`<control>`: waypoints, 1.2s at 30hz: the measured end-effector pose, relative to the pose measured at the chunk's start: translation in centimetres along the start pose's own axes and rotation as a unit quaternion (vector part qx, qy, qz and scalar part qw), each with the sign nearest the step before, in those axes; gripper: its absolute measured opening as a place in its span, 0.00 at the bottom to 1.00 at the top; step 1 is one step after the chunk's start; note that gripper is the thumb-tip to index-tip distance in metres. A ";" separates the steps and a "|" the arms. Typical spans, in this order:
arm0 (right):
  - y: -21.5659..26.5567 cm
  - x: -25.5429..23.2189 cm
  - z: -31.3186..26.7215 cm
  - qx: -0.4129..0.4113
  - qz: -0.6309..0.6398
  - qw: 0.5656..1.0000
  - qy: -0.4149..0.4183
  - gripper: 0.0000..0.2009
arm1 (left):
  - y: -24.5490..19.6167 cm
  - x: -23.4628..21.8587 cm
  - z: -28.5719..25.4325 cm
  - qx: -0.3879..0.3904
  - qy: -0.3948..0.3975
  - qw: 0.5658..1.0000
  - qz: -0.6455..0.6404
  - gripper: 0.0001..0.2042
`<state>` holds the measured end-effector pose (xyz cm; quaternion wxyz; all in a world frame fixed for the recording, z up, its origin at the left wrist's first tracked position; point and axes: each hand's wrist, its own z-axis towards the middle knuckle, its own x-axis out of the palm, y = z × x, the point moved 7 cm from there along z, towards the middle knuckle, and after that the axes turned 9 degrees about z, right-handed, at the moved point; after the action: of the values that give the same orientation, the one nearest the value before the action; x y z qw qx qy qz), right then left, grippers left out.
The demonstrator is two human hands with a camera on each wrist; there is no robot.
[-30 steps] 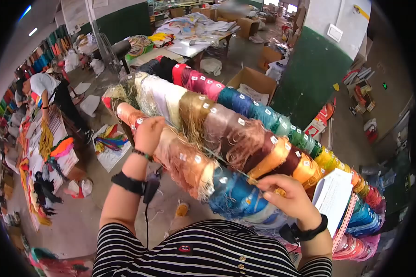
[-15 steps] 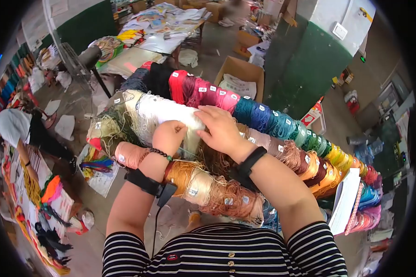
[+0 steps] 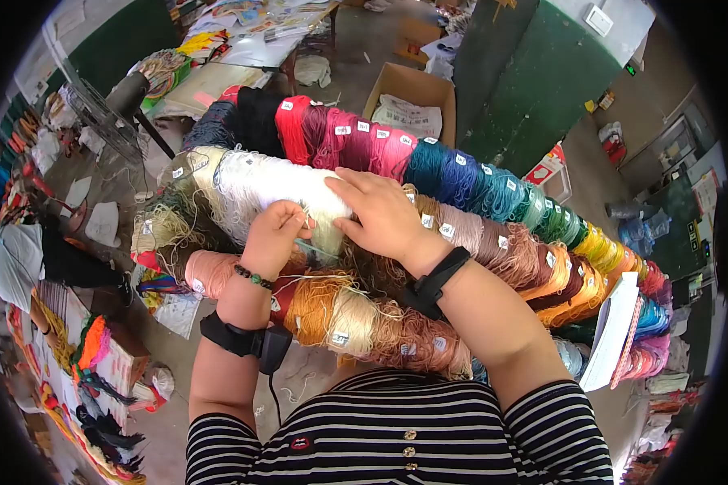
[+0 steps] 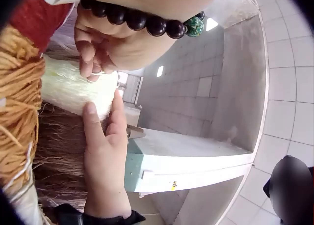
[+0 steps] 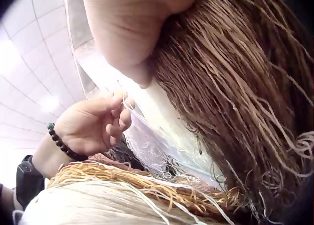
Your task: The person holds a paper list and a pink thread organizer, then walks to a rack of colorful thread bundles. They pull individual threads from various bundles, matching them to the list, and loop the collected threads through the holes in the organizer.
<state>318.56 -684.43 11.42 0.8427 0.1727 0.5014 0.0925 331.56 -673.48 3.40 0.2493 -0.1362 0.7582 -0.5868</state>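
Note:
My left hand (image 3: pixel 273 234) pinches a thin pale thread (image 5: pixel 128 106) between thumb and forefinger, close beside the cream yarn skein (image 3: pixel 330 233). Across the top of that same skein lies my right hand (image 3: pixel 384 217), its fingers extended and thumb apart, touching the yarn. In the left wrist view, the thumb and fingers of the right hand (image 4: pixel 105 149) lie along the edge of the cream skein (image 4: pixel 68 87). A white skein (image 3: pixel 255 184) hangs just left of it. Brown yarn (image 5: pixel 221 73) hangs on its other side, under the right wrist.
Rows of labelled skeins run diagonally, with orange yarn (image 3: pixel 317 309) nearest me and red yarn (image 3: pixel 293 129) behind. A paper pad (image 3: pixel 611 335) leans at the right end. Beyond stand a cardboard box (image 3: pixel 412 85) and a green pillar (image 3: pixel 534 105). At left, another person (image 3: pixel 12 259) bends over yarn.
My right hand has come from the blue yarn at the right onto the cream skein, beside the left hand. The left hand has left the peach yarn. The head view has shifted.

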 end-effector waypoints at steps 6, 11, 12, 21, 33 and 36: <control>-0.1 -0.1 -0.1 -0.006 0.006 1.000 -0.021 0.28 | 0.1 0.1 -0.4 -0.047 0.001 0.997 -0.058 0.05; -0.2 -0.1 -0.2 -0.004 0.009 1.000 -0.027 0.28 | 0.0 0.2 -0.2 -0.012 -0.013 1.000 -0.015 0.11; -0.2 -0.1 -0.2 -0.003 0.008 1.000 -0.029 0.27 | 0.1 0.4 0.1 0.011 -0.009 1.000 -0.006 0.10; -0.3 0.0 -0.2 0.001 0.003 1.000 -0.025 0.27 | 0.1 0.4 0.5 0.069 -0.025 0.995 0.075 0.05; -0.4 -0.1 -0.2 0.023 0.003 1.000 -0.008 0.28 | -0.5 0.2 -0.6 0.043 0.007 0.995 -0.087 0.02; -0.4 0.0 -0.3 0.026 0.007 1.000 -0.009 0.28 | -0.7 0.4 -1.0 0.029 0.014 0.995 -0.096 0.02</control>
<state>318.34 -684.72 11.17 0.8418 0.1985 0.4949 0.0835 330.63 -672.99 4.14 0.1847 -0.1924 0.7278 -0.6318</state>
